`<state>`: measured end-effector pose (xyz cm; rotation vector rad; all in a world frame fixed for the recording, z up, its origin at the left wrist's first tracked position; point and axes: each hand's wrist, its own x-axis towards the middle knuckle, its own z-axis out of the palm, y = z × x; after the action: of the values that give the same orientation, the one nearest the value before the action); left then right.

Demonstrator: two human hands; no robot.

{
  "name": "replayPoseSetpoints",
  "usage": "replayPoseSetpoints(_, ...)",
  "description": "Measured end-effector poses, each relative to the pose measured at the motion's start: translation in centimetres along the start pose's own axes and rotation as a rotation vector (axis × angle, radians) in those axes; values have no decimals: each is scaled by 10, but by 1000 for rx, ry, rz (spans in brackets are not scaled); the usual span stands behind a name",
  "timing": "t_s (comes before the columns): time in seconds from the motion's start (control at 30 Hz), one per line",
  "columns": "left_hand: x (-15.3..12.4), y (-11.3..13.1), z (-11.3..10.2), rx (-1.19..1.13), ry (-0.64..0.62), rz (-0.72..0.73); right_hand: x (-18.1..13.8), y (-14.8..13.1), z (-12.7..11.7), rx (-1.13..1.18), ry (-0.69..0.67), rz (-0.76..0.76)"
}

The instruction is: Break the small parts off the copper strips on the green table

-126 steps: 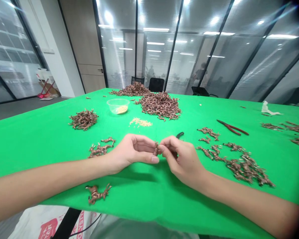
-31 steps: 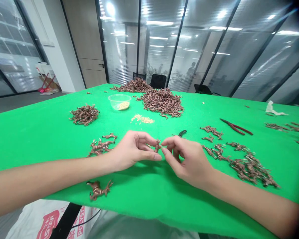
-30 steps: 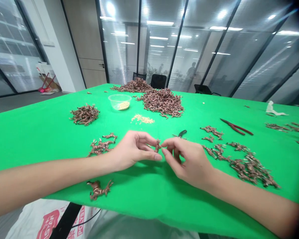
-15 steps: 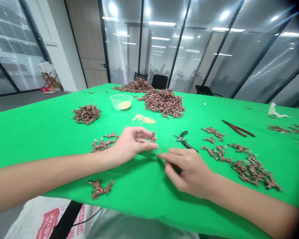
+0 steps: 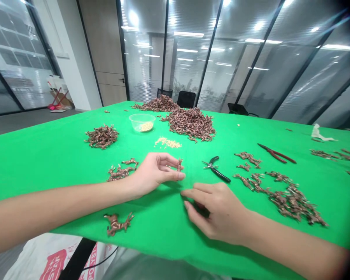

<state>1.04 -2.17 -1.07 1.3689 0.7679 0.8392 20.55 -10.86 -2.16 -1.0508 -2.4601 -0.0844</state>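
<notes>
My left hand (image 5: pixel 155 173) pinches a small brown deer figurine (image 5: pixel 179 165) upright between thumb and fingers, just above the green cloth. Part of the figurine is hidden by the fingers. Below and to its right, my right hand (image 5: pixel 218 212) is low over the cloth, thumb and forefinger slightly apart, with nothing visible between them. Black-handled pliers (image 5: pixel 218 172) lie beyond the right hand. A larger deer figurine (image 5: pixel 116 224) rests near the front edge, and a few more figurines (image 5: pixel 119 173) lie behind my left wrist.
Small gold-coloured pieces (image 5: pixel 168 142) are spread ahead of my hands, near a clear plastic bowl (image 5: pixel 135 123) holding more. Big piles of brown figurines (image 5: pixel 191 123) stand behind, a smaller pile (image 5: pixel 102 136) at left. Red-handled pliers (image 5: pixel 277 153) and scattered figurines (image 5: pixel 294 202) lie at right.
My right hand has drawn back slightly towards me, away from the left, and its thumb and forefinger show more clearly apart. The left hand still holds the deer figurine.
</notes>
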Motion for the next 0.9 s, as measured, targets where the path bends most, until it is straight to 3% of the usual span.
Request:
replayPoseSetpoints(0.33, -2, 3, 3, -18, 1, -22, -2, 1, 1, -34, 3, -42)
replayPoseSetpoints(0.53, 0, 3, 3, -29, 0, -19, -2, -8, -10, 60, -108, -211)
replayPoseSetpoints(0.9, 0, 1, 3, -26, -7, -13, -13, -28, -9, 46, -63, -402)
